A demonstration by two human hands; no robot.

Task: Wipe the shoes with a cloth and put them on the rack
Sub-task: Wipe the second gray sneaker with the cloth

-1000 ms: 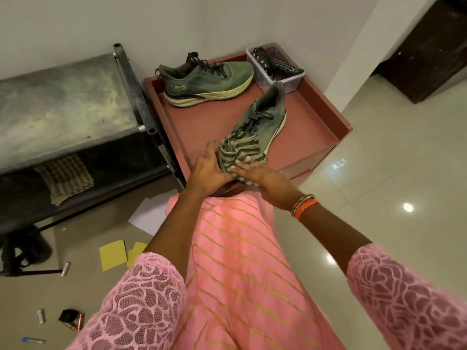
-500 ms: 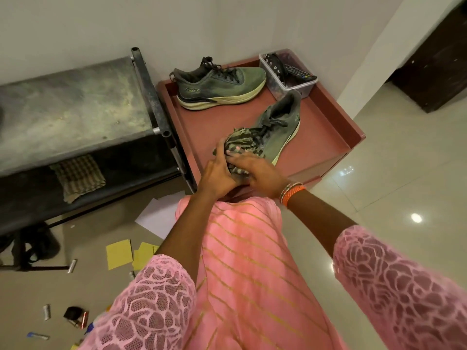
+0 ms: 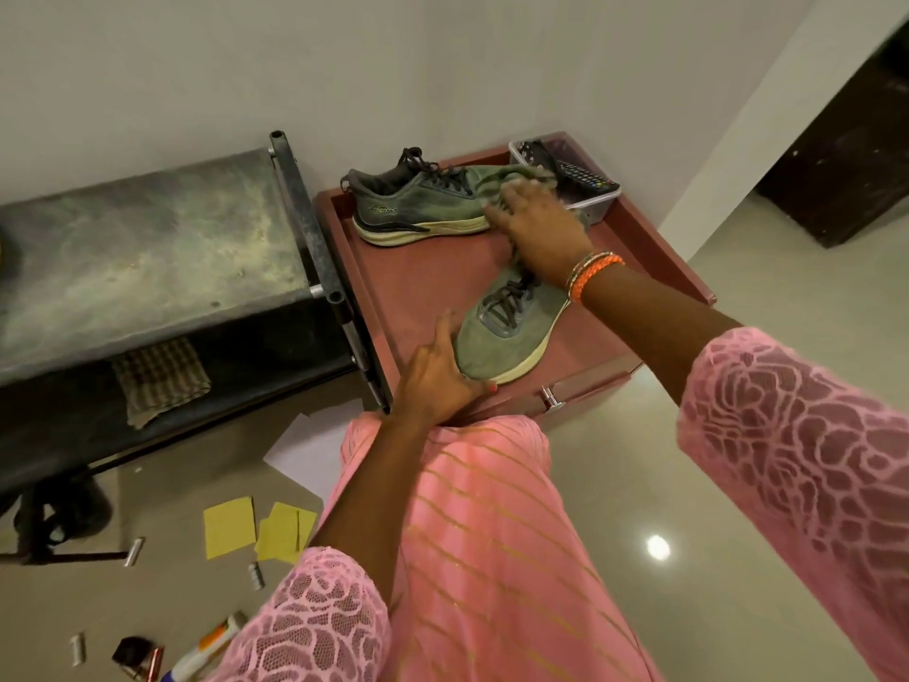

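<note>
Two green sneakers sit on the red-brown cabinet top. The near shoe points its toe at me, and my left hand holds its toe from the left side. The far shoe lies sideways along the back. My right hand reaches over to the toe end of the far shoe, pressing a green striped cloth onto it. Most of the cloth is hidden under that hand. A dark metal rack stands to the left of the cabinet.
A clear plastic box with remotes sits at the cabinet's back right corner. A checked cloth lies on the rack's lower shelf. Papers, yellow notes and small batteries litter the floor to the left. A wall corner rises on the right.
My right hand has carried the cloth from the near shoe's toe up to the far shoe's toe. My left hand has stayed at the near shoe's toe, which is now uncovered.
</note>
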